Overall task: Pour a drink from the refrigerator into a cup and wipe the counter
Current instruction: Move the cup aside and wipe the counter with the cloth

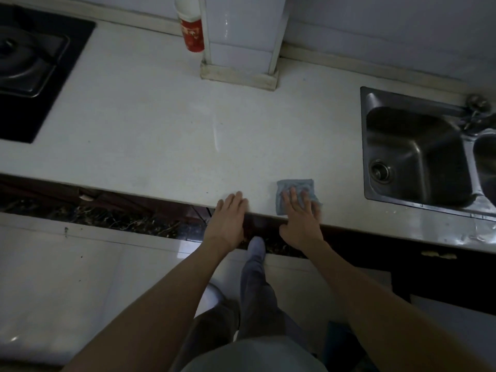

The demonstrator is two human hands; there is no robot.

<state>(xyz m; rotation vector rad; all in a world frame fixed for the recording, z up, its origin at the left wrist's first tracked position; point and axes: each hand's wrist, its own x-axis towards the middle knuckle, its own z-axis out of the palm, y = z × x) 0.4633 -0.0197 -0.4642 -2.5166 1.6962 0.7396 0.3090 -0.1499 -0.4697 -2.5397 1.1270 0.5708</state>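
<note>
- Big white table (161, 124) fills your view from side to side. Wiping looks like the step you're on, so you're in the back half of the job.
- Pale tiled floor (80, 277) is below you, with dark cabinet fronts under the table edge. The room is dim.
- Black stove (32, 76) is set into the far left of the table, and the steel sink (363, 130) is set into the right. They are well apart, with open table between them.
- A white tiled pillar (241, 36) rises at the back wall, standing on the table.
- Your left grip (228, 218) is released, fingers straight and flat on the front edge of the table, holding nothing. It looks like a brace.
- Your right grip (299, 216) is also released, fingers spread flat and pressing down on the cloth, thumb hanging off the edge.
- The blue cloth (294, 185) lies folded under those fingers at the front edge, near the sink but not touching it.
- A red-and-white container (192, 33) stands at the back, just beside the pillar. I can't tell whether it's a cup or a bottle.
- No poured drink is in view, so I can't confirm that the pouring is done.
- A faint pale streak (216, 138) marks mid-table. By my reading, the wide stretch toward the stove is what's left to cover.
</note>
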